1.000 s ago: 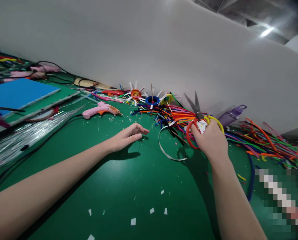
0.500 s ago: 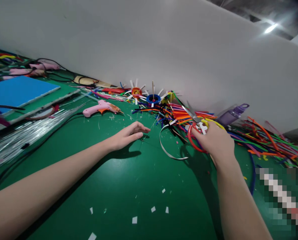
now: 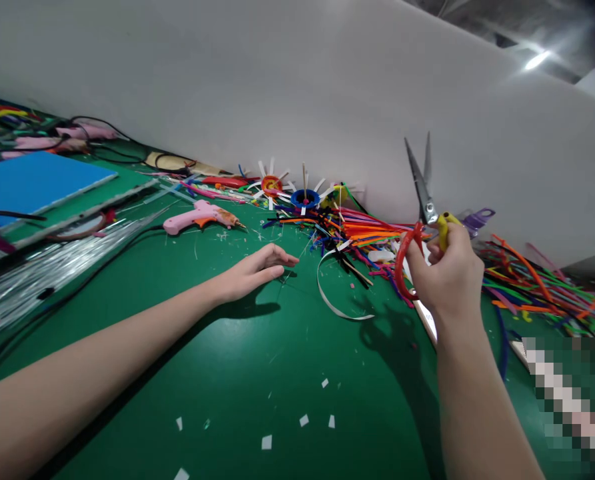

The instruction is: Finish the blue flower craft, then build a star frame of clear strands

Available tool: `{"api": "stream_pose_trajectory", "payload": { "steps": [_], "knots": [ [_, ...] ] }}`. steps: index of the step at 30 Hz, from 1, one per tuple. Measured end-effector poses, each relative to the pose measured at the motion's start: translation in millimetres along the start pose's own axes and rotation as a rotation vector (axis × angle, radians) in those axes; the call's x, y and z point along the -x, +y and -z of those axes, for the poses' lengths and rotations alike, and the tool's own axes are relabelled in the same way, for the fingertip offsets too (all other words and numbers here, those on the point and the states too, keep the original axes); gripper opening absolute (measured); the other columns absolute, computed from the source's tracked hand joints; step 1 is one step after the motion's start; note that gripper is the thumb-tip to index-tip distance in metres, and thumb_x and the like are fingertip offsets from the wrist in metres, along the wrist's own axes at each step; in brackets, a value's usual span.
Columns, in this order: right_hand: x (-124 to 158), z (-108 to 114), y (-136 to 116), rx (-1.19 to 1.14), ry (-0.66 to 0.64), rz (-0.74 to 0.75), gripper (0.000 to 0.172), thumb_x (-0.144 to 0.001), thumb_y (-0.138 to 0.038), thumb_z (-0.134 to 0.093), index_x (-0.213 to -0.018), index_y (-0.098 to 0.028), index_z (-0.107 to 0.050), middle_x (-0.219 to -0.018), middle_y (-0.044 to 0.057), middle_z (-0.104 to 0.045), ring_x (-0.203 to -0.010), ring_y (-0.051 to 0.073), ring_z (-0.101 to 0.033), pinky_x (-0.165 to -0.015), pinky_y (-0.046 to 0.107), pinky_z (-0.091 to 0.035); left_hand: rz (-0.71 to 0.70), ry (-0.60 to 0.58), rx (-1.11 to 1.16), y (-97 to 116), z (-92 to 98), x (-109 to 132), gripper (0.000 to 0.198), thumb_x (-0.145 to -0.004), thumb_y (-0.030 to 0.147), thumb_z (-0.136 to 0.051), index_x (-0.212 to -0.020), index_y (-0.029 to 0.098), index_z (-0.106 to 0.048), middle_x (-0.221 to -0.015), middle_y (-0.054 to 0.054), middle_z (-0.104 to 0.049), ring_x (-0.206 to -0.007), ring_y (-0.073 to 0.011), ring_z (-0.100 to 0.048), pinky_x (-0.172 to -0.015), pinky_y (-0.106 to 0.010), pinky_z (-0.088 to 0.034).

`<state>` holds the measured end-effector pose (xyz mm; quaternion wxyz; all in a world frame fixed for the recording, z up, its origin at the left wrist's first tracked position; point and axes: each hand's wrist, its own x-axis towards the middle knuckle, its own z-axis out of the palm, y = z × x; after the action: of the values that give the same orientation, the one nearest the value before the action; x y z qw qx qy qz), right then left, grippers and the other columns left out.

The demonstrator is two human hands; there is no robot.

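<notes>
My right hand (image 3: 450, 277) grips a pair of scissors (image 3: 430, 212) with red and yellow handles, raised above the table, blades parted and pointing up. My left hand (image 3: 260, 270) rests over the green table (image 3: 257, 360), fingers lightly bent and apart from the thumb, with nothing visible in it. Between the hands a curled white strip (image 3: 327, 303) lies on the table. Several small white cut pieces (image 3: 266, 442) are scattered nearer to me. Beyond my left hand lies a pink hot glue gun (image 3: 200, 217).
At the back, pipe cleaners (image 3: 377, 230) lie heaped beside a blue cup-like piece with white strips (image 3: 306, 199) and an orange one (image 3: 271, 186). A purple bottle (image 3: 477, 221) is partly hidden behind my right hand. Silvery strands (image 3: 67, 267) and a blue board (image 3: 42, 187) lie left.
My right hand has lifted the scissors; their blades have swung from pointing left to pointing up. A white strip-like thing near the handles no longer shows there. My left hand has stayed put.
</notes>
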<state>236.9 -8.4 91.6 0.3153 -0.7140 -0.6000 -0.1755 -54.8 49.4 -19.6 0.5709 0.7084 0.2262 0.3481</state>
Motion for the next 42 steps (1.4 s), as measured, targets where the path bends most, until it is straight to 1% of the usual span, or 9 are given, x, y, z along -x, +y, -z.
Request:
{"api": "stream_pose_trajectory", "payload": {
  "steps": [8, 13, 19, 21, 24, 26, 30, 35, 42],
  "knots": [
    [1.7, 0.4, -5.5, 0.04, -0.121, 0.022, 0.065, -0.062, -0.066, -0.065, -0.108, -0.022, -0.051, -0.09, 0.009, -0.065, -0.08, 0.029, -0.062, -0.065, 0.038, -0.044, 0.0, 0.001, 0.02, 1.0, -0.8, -0.2, 0.028, -0.091, 0.042, -0.046, -0.11, 0.022, -0.047, -0.13, -0.012, -0.052, -0.123, -0.0241, -0.047, -0.104, -0.048, -0.031],
    [-0.1, -2.8, -2.4, -0.072, -0.128, 0.083, 0.061, -0.07, -0.064, -0.06, -0.11, -0.02, -0.048, -0.098, 0.012, -0.062, -0.086, 0.027, -0.061, -0.069, 0.037, -0.045, -0.001, 0.005, 0.021, 1.1, -0.8, -0.7, 0.029, -0.091, 0.043, -0.047, -0.11, 0.021, -0.047, -0.13, -0.012, -0.053, -0.122, -0.0245, -0.048, -0.103, -0.049, -0.031],
    [-3.7, -5.6, 2.2, -0.031, -0.149, 0.123, 0.049, -0.079, -0.06, -0.05, -0.104, -0.018, -0.051, -0.087, 0.008, -0.06, -0.073, 0.022, -0.056, -0.064, 0.033, -0.041, 0.0, -0.001, 0.017, 1.4, -0.5, -0.4, 0.026, -0.092, 0.042, -0.046, -0.106, 0.021, -0.046, -0.131, -0.013, -0.053, -0.123, -0.0247, -0.047, -0.103, -0.049, -0.031],
    [-3.1, -7.1, 2.6, 0.042, -0.243, 0.125, 0.047, -0.08, -0.061, -0.048, -0.098, -0.018, -0.053, -0.083, 0.008, -0.061, -0.071, 0.022, -0.056, -0.061, 0.033, -0.04, 0.001, -0.003, 0.012, 1.7, -0.3, -0.1, 0.024, -0.092, 0.041, -0.045, -0.103, 0.02, -0.045, -0.131, -0.014, -0.052, -0.123, -0.0247, -0.047, -0.102, -0.049, -0.031],
    [0.0, -9.2, -0.4, 0.204, -0.474, 0.115, 0.045, -0.081, -0.062, -0.042, -0.09, -0.019, -0.055, -0.076, 0.008, -0.063, -0.067, 0.024, -0.058, -0.056, 0.032, -0.036, -0.001, -0.006, -0.002, 1.6, 0.4, 0.1, 0.022, -0.093, 0.04, -0.045, -0.1, 0.02, -0.044, -0.131, -0.015, -0.052, -0.123, -0.0249, -0.047, -0.101, -0.048, -0.032],
    [3.0, -11.2, -4.0, 0.319, -0.584, 0.13, 0.044, -0.08, -0.061, -0.043, -0.085, -0.02, -0.056, -0.076, 0.009, -0.065, -0.068, 0.026, -0.06, -0.055, 0.032, -0.035, -0.002, -0.007, -0.008, 1.3, 0.9, 0.1, 0.021, -0.093, 0.04, -0.044, -0.099, 0.02, -0.044, -0.132, -0.016, -0.052, -0.123, -0.0251, -0.048, -0.1, -0.047, -0.033],
    [8.8, -18.9, -9.9, 0.438, -0.702, 0.146, 0.043, -0.077, -0.06, -0.046, -0.082, -0.019, -0.057, -0.081, 0.012, -0.067, -0.073, 0.028, -0.063, -0.054, 0.032, -0.036, 0.0, -0.007, -0.006, 1.4, 1.0, -0.2, 0.022, -0.093, 0.041, -0.044, -0.097, 0.02, -0.043, -0.132, -0.015, -0.052, -0.123, -0.0252, -0.047, -0.1, -0.047, -0.033],
    [15.0, -32.3, -11.1, 0.42, -0.788, 0.155, 0.04, -0.077, -0.055, -0.048, -0.083, -0.017, -0.059, -0.083, 0.015, -0.068, -0.076, 0.029, -0.065, -0.056, 0.033, -0.039, 0.005, -0.004, -0.023, 1.3, 1.1, -0.2, 0.02, -0.093, 0.04, -0.044, -0.093, 0.021, -0.043, -0.131, -0.014, -0.053, -0.122, -0.0246, -0.048, -0.099, -0.048, -0.033],
    [19.9, -41.0, -8.8, 0.437, -0.926, 0.138, 0.037, -0.075, -0.054, -0.05, -0.08, -0.018, -0.06, -0.085, 0.012, -0.068, -0.077, 0.028, -0.065, -0.055, 0.032, -0.039, 0.002, 0.001, -0.023, 3.1, 0.6, 0.2, 0.019, -0.093, 0.04, -0.043, -0.091, 0.021, -0.044, -0.131, -0.013, -0.053, -0.122, -0.0254, -0.047, -0.099, -0.05, -0.033]
  ]
}}
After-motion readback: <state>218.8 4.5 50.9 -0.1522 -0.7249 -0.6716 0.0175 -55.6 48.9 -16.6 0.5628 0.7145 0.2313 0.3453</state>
